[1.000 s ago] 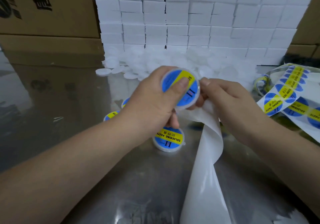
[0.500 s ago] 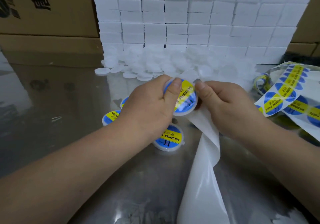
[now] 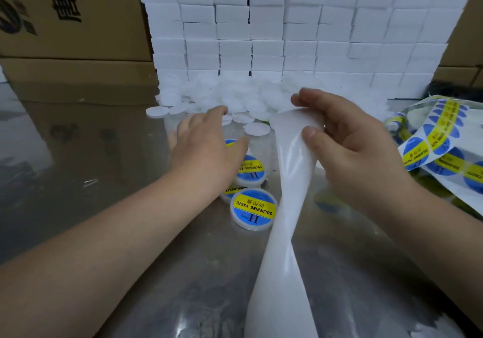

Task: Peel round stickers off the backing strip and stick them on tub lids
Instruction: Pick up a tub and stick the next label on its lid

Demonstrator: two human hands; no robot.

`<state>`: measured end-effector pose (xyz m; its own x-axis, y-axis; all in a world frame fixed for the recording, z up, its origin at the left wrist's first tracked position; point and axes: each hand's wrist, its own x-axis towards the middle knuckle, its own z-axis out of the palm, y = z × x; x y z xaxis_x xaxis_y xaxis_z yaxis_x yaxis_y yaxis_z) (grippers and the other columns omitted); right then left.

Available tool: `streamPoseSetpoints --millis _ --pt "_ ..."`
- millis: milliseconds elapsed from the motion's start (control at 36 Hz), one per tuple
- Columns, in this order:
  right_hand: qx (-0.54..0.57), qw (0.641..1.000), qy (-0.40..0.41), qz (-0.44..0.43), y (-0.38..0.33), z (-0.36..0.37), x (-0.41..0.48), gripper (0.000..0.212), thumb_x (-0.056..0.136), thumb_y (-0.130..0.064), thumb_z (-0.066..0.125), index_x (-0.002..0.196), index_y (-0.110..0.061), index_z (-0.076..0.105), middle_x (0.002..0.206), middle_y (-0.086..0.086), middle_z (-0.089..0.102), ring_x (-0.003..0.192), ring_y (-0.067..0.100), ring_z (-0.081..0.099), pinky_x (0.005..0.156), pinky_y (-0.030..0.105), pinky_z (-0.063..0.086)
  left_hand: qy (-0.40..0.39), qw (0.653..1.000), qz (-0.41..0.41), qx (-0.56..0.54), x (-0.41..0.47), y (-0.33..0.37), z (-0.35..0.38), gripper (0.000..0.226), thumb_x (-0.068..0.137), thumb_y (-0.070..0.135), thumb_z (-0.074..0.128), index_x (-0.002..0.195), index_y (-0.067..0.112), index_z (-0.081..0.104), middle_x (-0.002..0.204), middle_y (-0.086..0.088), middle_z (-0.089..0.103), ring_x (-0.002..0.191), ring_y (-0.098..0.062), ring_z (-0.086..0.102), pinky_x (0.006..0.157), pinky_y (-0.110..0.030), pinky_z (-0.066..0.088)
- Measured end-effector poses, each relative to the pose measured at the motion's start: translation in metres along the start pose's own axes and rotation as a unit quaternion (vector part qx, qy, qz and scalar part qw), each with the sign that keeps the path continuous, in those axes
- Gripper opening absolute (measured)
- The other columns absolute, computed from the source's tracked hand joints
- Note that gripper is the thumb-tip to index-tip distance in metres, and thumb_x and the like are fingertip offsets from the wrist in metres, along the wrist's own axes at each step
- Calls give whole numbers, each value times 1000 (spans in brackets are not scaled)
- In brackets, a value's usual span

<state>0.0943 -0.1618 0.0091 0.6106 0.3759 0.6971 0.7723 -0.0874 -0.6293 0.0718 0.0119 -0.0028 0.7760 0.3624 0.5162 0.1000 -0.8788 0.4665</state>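
On the shiny metal table (image 3: 183,272), seen from the head camera, the bare white backing strip (image 3: 285,207) runs lengthwise from the near edge up and away to the right hand (image 3: 350,149), twisting midway. Thumb and fingers pinch its upper end. Beside it the left hand (image 3: 206,149) hovers flat, fingers straight and spread, holding nothing, over the labelled tubs (image 3: 253,208). Four such tubs show, two mostly hidden by that hand. The nearest one's round blue sticker carries a yellow band reading "SOLDERING PASTE", upside down to the camera. One strip of unpeeled stickers (image 3: 439,149) with the same wording lies at right. Farther back, plain white lids (image 3: 235,97), too many to count, are heaped below stacked white boxes (image 3: 287,24).
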Motion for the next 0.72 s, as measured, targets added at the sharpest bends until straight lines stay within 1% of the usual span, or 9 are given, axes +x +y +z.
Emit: streamPoseSetpoints --millis 56,111,167,250,361,500,556,639,722 --pt "15 1000 6 -6 0 0 0 40 82 -15 50 106 -47 48 117 -22 57 116 0 53 100 31 43 23 984 26 -175 -6 6 -7 21 91 38 47 109 33 57 93 25 56 107 -7 50 93 -21 39" --pt "24 1000 3 -16 0 1 -1 42 81 -13 51 107 -46 48 116 -20 58 115 1 54 99 29 44 -51 942 18 -331 -15 16 -13 16 95 34 42 88 37 57 77 21 63 85 -2 57 72 -13 44" --pt "40 999 -13 -20 -1 3 -2 44 80 -10 53 107 -44 48 114 -19 59 112 2 56 97 27 45 -121 888 5 -443 -22 23 -15 16 95 32 44 88 33 58 84 10 68 86 -11 62 71 -19 48" --pt "60 997 -40 -20 -3 4 -4 43 77 -6 56 102 -40 53 106 -16 62 106 4 60 93 25 46 -177 821 -18 -542 -25 27 -17 18 92 32 44 103 26 56 103 -12 66 92 -19 64 82 -27 48" --pt "78 996 -49 -14 -9 4 -5 31 74 -5 58 91 -30 61 99 -11 66 96 5 64 86 23 48 -235 779 -51 -580 -22 25 -19 50 70 49 40 110 24 57 96 -7 71 98 -18 65 97 -34 43" --pt "92 991 -93 -18 -18 2 -12 22 75 -4 58 84 -21 66 88 -6 71 83 2 66 76 14 47 -243 780 -81 -571 -20 24 -20 45 86 49 32 114 23 56 117 0 65 110 -15 60 107 -39 35" --pt "116 987 -113 -13 -21 0 -14 19 74 -4 58 79 -21 66 79 -3 73 79 7 68 73 15 49 -241 766 -101 -588 -19 25 -21 52 83 50 34 120 19 53 122 -2 62 112 -16 59 107 -40 34" --pt "131 982 -132 -21 -25 0 -17 11 69 -8 66 69 -18 70 71 -10 72 70 4 68 67 13 48 -226 748 -131 -610 -17 26 -23 58 81 51 37 122 13 54 122 -6 62 112 -20 59 106 -42 35" --pt "164 985 -44 -27 -27 1 -15 14 70 -23 58 72 -17 70 66 -12 69 62 2 65 61 13 48 -203 743 -145 -621 -17 27 -24 48 89 47 33 114 13 57 119 -7 63 110 -21 60 106 -41 36"
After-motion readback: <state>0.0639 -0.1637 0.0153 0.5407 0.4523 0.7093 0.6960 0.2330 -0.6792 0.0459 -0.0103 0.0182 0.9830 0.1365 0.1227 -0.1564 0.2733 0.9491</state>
